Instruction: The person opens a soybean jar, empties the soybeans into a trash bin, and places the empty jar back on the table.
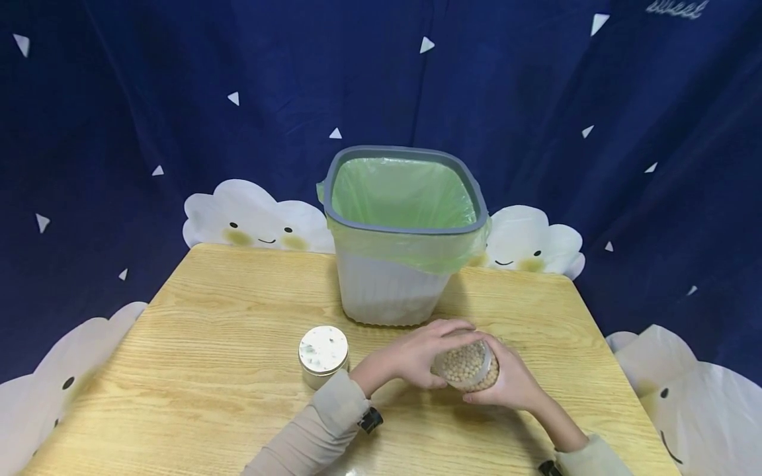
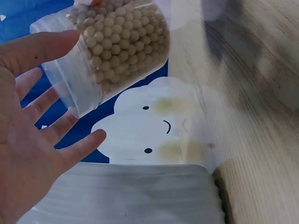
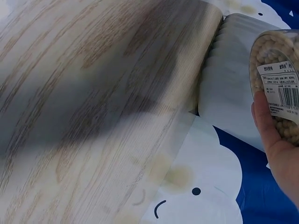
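A clear jar (image 1: 464, 365) of small round beige pellets is tilted above the table in both hands. My right hand (image 1: 512, 382) grips its body. In the right wrist view the fingers lie along the jar's printed white label (image 3: 282, 88). At the translucent lid (image 2: 70, 70), the thumb and fingers of my left hand (image 1: 424, 354) are spread round the rim, the thumb lying on its edge. The lid is on the jar. Left of the left wrist stands a second jar (image 1: 323, 354) with a pale, silvery top; its contents are hidden.
A white bin (image 1: 387, 284) with a grey rim and green liner stands behind the hands at the back of the wooden table (image 1: 208, 344). Cloud-shaped panels (image 1: 256, 218) border the table before a dark blue curtain.
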A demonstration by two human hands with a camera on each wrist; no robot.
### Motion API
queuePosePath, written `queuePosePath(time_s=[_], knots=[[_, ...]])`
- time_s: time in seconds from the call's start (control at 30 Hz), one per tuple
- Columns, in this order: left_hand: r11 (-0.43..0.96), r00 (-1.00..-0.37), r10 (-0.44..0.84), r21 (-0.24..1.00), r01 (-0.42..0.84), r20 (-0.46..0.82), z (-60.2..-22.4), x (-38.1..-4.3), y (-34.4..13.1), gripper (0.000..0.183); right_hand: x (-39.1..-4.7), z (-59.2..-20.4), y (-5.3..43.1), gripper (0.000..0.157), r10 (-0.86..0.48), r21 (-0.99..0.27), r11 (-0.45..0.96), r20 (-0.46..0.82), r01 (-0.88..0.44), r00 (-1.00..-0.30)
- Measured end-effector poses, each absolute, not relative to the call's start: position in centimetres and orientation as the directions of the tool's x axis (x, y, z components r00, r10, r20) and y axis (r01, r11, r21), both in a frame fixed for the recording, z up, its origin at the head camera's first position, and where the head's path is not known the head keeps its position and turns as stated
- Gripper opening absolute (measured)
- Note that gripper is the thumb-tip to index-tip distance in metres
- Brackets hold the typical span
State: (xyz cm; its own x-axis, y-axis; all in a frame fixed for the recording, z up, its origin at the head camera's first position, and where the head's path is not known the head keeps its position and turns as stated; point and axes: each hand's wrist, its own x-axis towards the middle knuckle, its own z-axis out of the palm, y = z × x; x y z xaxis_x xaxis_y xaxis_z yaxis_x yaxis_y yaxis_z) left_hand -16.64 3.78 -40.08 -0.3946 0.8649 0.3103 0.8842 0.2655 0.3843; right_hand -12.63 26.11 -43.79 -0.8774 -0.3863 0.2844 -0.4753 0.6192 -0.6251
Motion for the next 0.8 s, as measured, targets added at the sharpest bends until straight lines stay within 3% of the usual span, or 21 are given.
queuePosePath(time_s=[0.13,0.4,0.8], knots=[[0.300,-0.437,0.840,0.397,0.868,0.321,-40.1,-16.5,3.7,0.092,-12.6,-44.0,26.2,0.100,-0.394,-0.622,0.616,0.288,-0.483,-0.873],[0.416,-0.581,0.732,0.441,0.795,0.357,-40.6,-15.9,4.0,0.088,-12.5,-44.0,26.1,0.100,-0.372,-0.648,0.594,0.304,-0.477,-0.877],[0.430,-0.644,0.658,0.506,0.747,0.391,-40.4,-15.6,4.0,0.087,-12.2,-44.3,26.6,0.098,-0.303,-0.687,0.568,0.337,-0.453,-0.891]])
